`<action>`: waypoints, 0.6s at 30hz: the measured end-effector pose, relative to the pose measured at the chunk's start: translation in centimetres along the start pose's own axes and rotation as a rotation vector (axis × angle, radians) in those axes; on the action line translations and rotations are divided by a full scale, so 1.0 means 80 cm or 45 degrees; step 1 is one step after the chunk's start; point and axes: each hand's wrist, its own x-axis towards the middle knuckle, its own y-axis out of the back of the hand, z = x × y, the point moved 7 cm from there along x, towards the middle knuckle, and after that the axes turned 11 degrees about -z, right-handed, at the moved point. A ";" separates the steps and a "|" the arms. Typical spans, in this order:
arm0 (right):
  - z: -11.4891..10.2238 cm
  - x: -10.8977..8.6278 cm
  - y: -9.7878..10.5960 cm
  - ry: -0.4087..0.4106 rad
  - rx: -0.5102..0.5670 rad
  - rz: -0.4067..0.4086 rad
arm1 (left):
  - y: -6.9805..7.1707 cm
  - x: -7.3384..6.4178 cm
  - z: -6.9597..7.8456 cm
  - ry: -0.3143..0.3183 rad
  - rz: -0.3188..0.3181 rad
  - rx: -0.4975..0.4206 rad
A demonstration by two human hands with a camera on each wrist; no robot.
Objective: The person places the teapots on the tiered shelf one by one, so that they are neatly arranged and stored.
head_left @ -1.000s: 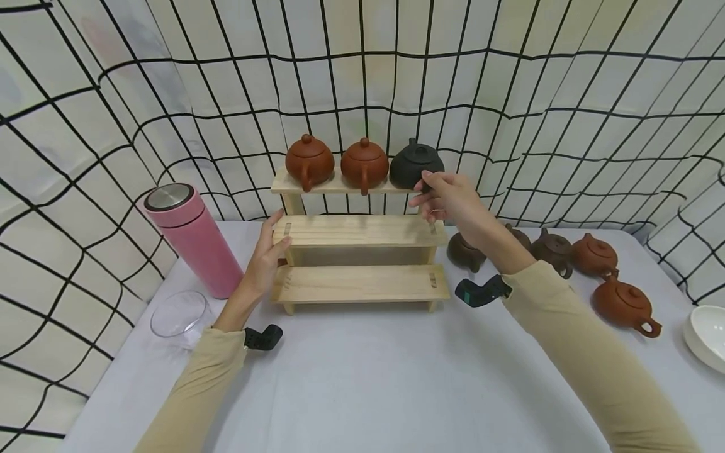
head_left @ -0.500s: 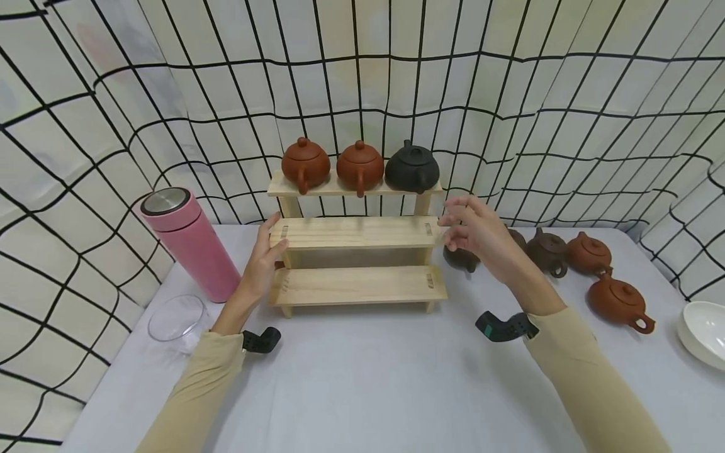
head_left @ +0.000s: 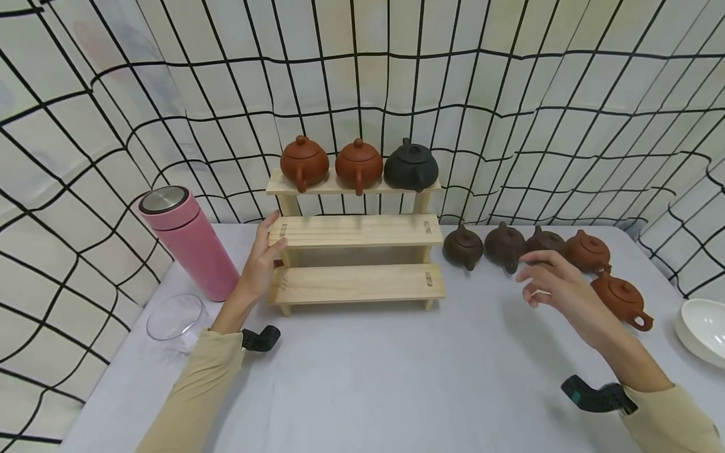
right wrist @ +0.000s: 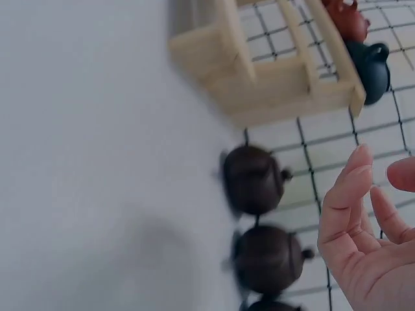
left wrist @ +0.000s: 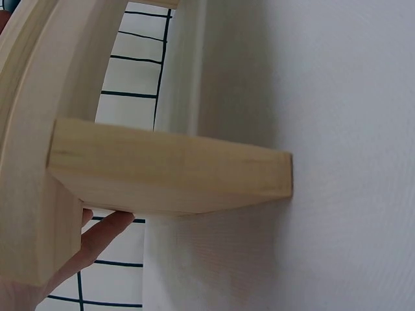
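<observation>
Black teapot [head_left: 409, 171] and two reddish-brown teapots [head_left: 359, 165] stand side by side on the top tier of a three-tier wooden rack [head_left: 357, 230] — the black one at the right end, the pair to its left. A person's left hand [head_left: 260, 261] holds the rack's left end at the middle tier, its thumb on the front and its other fingers round the side; the left wrist view shows fingertips beyond the wooden end. The right hand [head_left: 557, 286] hovers over the white-covered surface [head_left: 396, 377] in front of a row of more teapots, its fingers loosely bent and spread — a gap parts the thumb from the fingertips.

In that row, three dark brown teapots [head_left: 503, 243] sit closest to the rack, the first just beside its right end and the third partly hidden behind the right hand. Two orange-red teapots [head_left: 620, 297] follow, one nearer the camera than the other. A white bowl [head_left: 702, 333] is cut off by the frame at far right. At left, a pink flask [head_left: 195, 245] with a silver-topped lid rises near a clear round vessel [head_left: 177, 316]. Black grid mesh [head_left: 476, 107] lines the pale backdrop, and small black devices [head_left: 262, 340] sit at both wrists, beside tan sleeves [head_left: 198, 390].
</observation>
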 end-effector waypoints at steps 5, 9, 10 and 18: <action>0.045 -0.041 0.042 -0.053 -0.071 0.092 | -0.003 0.001 0.002 -0.003 -0.016 -0.002; 0.076 -0.075 0.078 -0.114 -0.165 0.217 | -0.005 0.002 0.003 0.001 -0.019 0.003; 0.082 -0.082 0.086 -0.144 -0.202 0.250 | -0.004 0.002 0.002 0.002 -0.015 0.004; 0.129 -0.118 0.127 -0.476 -0.180 0.369 | -0.001 0.001 0.002 -0.011 -0.012 -0.002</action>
